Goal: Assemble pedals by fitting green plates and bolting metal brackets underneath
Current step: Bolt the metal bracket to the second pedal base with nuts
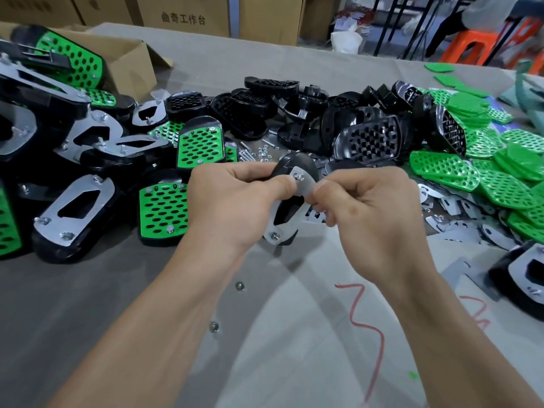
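I hold a black pedal (297,163) underside up over the middle of the table, with a metal bracket (290,222) lying on it. My left hand (235,198) grips the pedal's top end from the left. My right hand (368,207) pinches at the bracket's upper edge, beside a bolt (298,176) that sticks up through it. A second bolt (275,236) shows at the bracket's lower end. Whether my right fingers hold a nut is hidden.
Finished pedals (88,172) lie piled at left by a cardboard box (129,60). Bare black pedal bodies (323,119) fill the middle back, loose screws and nuts (256,151) in front of them. Green plates (485,160) and metal brackets (459,213) lie at right.
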The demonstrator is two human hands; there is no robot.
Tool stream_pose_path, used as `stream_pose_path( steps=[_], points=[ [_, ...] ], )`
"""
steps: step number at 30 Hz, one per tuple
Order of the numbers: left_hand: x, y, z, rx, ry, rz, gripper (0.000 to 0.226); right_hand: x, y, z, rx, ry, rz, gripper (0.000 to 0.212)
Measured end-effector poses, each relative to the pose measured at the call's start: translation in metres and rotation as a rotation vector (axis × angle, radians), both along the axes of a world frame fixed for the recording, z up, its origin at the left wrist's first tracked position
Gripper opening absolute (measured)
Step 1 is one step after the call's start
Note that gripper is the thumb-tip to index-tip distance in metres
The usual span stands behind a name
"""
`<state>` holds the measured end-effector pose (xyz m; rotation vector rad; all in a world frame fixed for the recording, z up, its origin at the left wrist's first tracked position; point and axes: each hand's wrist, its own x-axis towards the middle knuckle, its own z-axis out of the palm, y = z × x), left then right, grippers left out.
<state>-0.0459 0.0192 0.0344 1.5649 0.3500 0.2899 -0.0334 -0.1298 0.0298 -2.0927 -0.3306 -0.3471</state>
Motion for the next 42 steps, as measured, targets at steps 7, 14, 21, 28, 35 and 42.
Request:
stream_pose_path(
  steps=[7, 14, 21, 28, 35, 42],
  points=[
    [0.001, 0.002, -0.001, -0.036, 0.008, -0.023, 0.020, -0.002, 0.005, 0.003, 0.181, 0.075, 0.080, 0.020],
    [0.003, 0.003, -0.002, -0.050, 0.026, 0.002, 0.023, 0.001, 0.002, 0.006, 0.266, 0.130, 0.101, 0.025],
    [0.002, -0.002, -0.002, -0.007, -0.015, -0.005, 0.031, 0.003, -0.004, 0.009, 0.102, 0.202, 0.083, 0.017],
    [0.002, -0.001, -0.004, 0.031, -0.046, 0.000, 0.025, -0.003, 0.010, -0.002, -0.038, -0.024, -0.123, 0.013],
    [0.006, 0.003, -0.007, -0.024, 0.020, 0.065, 0.021, -0.008, 0.017, -0.004, -0.073, 0.011, -0.009, 0.032],
    [0.007, 0.003, -0.006, -0.038, 0.050, 0.069, 0.030, -0.004, 0.015, -0.006, 0.067, -0.015, 0.004, 0.043]
  ],
)
